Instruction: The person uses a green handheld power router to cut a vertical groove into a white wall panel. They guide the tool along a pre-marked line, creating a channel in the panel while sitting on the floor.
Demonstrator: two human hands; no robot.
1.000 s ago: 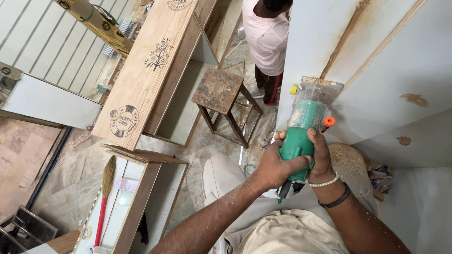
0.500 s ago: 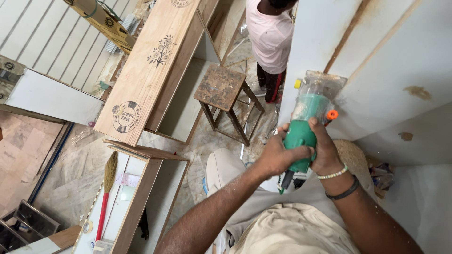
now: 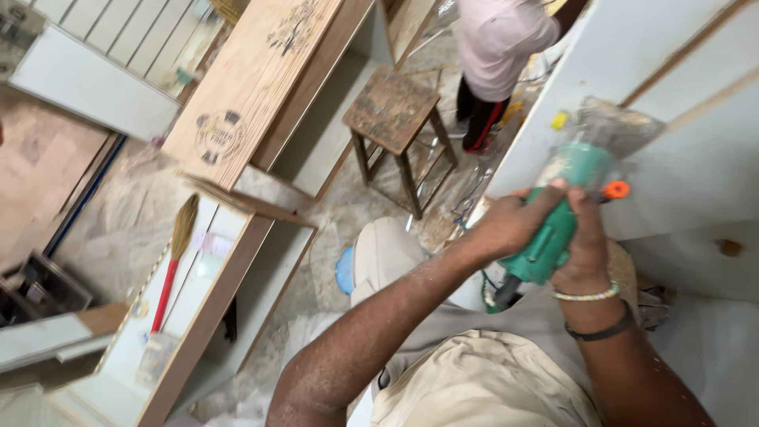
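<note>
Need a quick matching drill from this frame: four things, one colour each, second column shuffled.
Things:
1. power tool held in both hands
2. stool
3. broom handle
4. co-worker's shirt

Colours:
A. pink
B. red
C. green
D. brown wood

Pairs: 1-C, 2-D, 3-B, 4-A

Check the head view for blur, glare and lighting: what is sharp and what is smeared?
Head view: even daylight, no hard shadows or glare. The green power tool is smeared by motion, its clear upper part blurred most. The left hand and right hand gripping it are slightly soft. The wooden stool and red-handled broom are softened too; the frame is tilted.
</note>
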